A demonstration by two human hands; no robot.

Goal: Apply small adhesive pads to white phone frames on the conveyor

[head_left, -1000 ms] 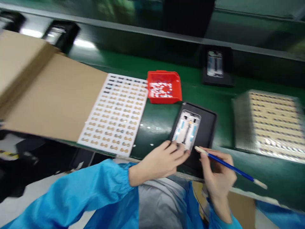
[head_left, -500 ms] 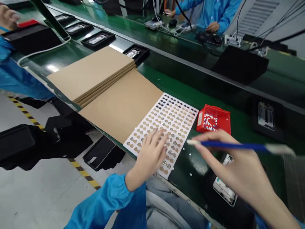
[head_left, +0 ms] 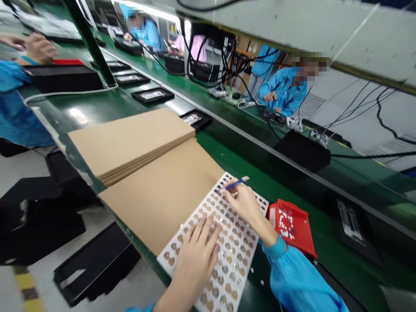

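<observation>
My left hand [head_left: 196, 258] lies flat with fingers spread on a white sheet [head_left: 224, 255] covered in rows of small tan stickers. My right hand [head_left: 242, 203] reaches across the sheet to its far corner, pinching a blue pen-like tool [head_left: 235, 183] whose tip touches the sheet's top rows. Both arms wear blue sleeves. The sheet rests half on a brown cardboard sheet [head_left: 162, 195] and half on the green bench.
A red bin [head_left: 292, 227] of small parts sits right of the sheet. A stack of cardboard [head_left: 130, 143] lies to the left. Black trays with phone frames [head_left: 195, 119] line the conveyor. Other workers in blue sit across and at the far left. Black trays lie on the floor.
The view swung left and up, away from the phone in its black tray. My right hand carried the tool from above the bench to the sheet's far corner; my left hand flattened on the sheet.
</observation>
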